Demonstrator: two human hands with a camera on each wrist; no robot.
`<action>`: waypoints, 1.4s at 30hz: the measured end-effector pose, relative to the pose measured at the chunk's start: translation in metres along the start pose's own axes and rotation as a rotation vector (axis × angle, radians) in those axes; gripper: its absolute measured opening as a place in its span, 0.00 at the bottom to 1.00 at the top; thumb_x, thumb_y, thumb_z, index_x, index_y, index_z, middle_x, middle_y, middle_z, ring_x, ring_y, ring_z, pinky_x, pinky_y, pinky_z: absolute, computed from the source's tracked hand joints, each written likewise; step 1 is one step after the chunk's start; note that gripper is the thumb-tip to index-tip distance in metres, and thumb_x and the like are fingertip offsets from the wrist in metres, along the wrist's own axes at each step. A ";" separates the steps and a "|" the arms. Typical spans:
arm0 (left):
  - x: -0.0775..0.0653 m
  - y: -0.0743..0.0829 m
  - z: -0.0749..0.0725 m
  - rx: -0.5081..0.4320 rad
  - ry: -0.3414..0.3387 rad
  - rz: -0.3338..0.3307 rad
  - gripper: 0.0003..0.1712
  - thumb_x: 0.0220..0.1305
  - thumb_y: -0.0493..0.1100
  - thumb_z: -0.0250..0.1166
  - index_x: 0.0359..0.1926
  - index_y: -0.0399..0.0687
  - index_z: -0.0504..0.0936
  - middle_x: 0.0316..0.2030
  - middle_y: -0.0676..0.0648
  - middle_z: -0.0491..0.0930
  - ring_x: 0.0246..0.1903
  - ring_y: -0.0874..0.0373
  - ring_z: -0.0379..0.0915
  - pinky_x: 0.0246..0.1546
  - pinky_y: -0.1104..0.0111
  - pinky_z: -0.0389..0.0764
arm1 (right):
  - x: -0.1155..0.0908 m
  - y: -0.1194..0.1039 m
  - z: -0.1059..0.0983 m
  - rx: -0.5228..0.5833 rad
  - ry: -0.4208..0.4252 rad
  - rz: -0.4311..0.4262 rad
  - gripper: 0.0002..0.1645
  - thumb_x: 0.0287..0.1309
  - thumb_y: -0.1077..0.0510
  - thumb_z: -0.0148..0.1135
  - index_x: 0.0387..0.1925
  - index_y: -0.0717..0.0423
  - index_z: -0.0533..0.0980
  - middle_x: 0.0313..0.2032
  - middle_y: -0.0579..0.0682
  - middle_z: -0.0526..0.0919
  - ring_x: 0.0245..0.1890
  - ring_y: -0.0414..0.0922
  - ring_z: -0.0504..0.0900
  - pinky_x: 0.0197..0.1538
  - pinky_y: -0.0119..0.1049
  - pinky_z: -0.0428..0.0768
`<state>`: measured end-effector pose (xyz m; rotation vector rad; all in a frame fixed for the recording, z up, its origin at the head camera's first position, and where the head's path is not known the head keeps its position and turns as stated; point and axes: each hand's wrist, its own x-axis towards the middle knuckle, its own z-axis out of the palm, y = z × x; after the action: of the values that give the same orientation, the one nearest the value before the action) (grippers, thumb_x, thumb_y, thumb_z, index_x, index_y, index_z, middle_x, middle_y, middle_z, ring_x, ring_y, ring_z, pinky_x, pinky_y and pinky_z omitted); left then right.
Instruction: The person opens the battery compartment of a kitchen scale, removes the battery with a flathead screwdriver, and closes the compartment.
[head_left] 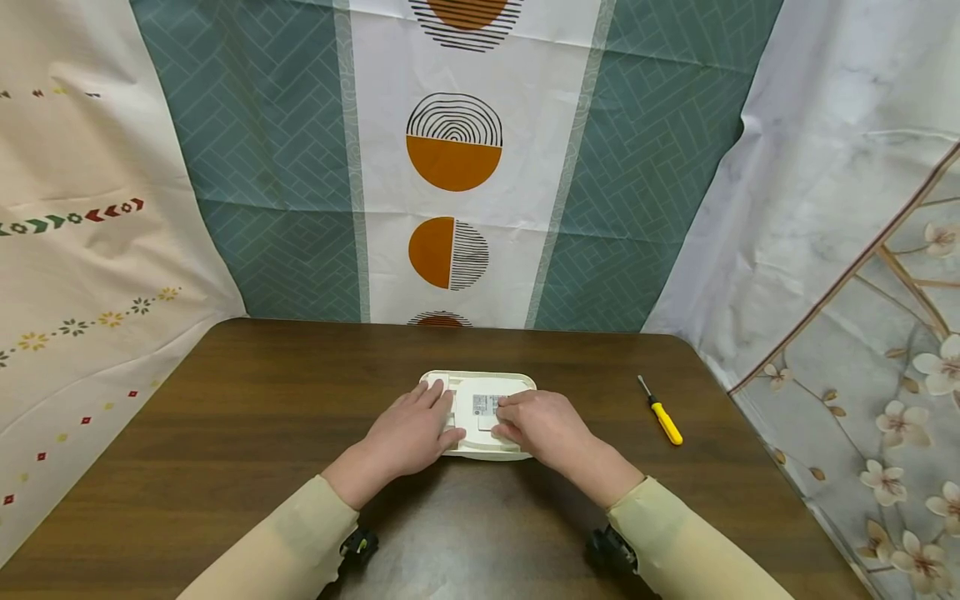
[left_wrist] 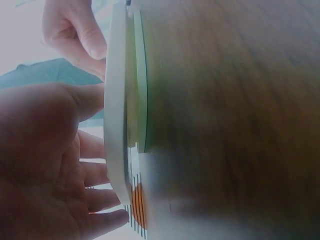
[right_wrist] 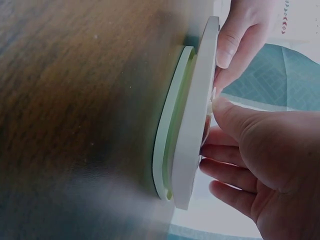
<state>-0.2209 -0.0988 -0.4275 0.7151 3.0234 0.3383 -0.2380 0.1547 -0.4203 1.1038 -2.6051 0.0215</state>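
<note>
Patterned cloth (head_left: 277, 142) is hanging behind a brown wood-grain table (head_left: 225, 467). White device (head_left: 466, 411) is lying mid-table, label (head_left: 483, 405) up; probably light, stiff, slick plastic, so grab both short ends. Left hand (head_left: 408, 429) is resting on it, fingers extended, gripping nothing. Right hand (head_left: 543, 423) is bending fingers near the label; can't tell if pinching. Screwdriver (head_left: 662, 412) is lying right.

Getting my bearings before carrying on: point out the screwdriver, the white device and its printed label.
Screwdriver (head_left: 663, 418): head view, on its yellow handle.
White device (head_left: 468, 423): head view, on its bare upper face.
Printed label (head_left: 485, 405): head view, on its grey surface.
</note>
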 end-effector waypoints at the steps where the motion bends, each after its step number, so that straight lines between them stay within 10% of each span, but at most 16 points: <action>1: 0.000 0.000 0.000 0.000 0.001 -0.001 0.42 0.83 0.60 0.63 0.80 0.33 0.71 0.81 0.31 0.63 0.82 0.33 0.56 0.80 0.42 0.62 | 0.000 0.000 0.000 -0.002 -0.002 0.000 0.09 0.68 0.51 0.80 0.39 0.52 0.90 0.51 0.51 0.94 0.48 0.48 0.93 0.51 0.45 0.90; 24: 0.000 -0.001 0.001 -0.004 0.007 0.000 0.41 0.83 0.59 0.64 0.80 0.33 0.71 0.81 0.31 0.64 0.82 0.33 0.57 0.79 0.42 0.64 | -0.001 0.001 -0.001 0.087 -0.044 0.041 0.12 0.69 0.48 0.79 0.45 0.51 0.91 0.56 0.50 0.92 0.53 0.49 0.92 0.49 0.48 0.90; 31: -0.001 0.001 0.001 0.006 0.004 0.007 0.41 0.83 0.60 0.63 0.80 0.33 0.71 0.81 0.32 0.64 0.82 0.33 0.57 0.79 0.42 0.65 | -0.006 0.008 -0.005 0.230 -0.140 0.140 0.23 0.66 0.49 0.80 0.58 0.53 0.90 0.63 0.48 0.89 0.61 0.49 0.89 0.57 0.50 0.87; 42: -0.001 0.002 0.002 0.021 -0.002 0.010 0.42 0.84 0.61 0.62 0.80 0.33 0.70 0.82 0.32 0.63 0.82 0.34 0.57 0.79 0.43 0.65 | -0.008 0.011 -0.005 0.318 -0.146 0.262 0.18 0.64 0.53 0.83 0.53 0.51 0.91 0.62 0.48 0.89 0.62 0.49 0.87 0.63 0.52 0.85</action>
<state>-0.2192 -0.0972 -0.4288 0.7322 3.0270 0.3060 -0.2395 0.1685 -0.4165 0.8758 -2.9333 0.4437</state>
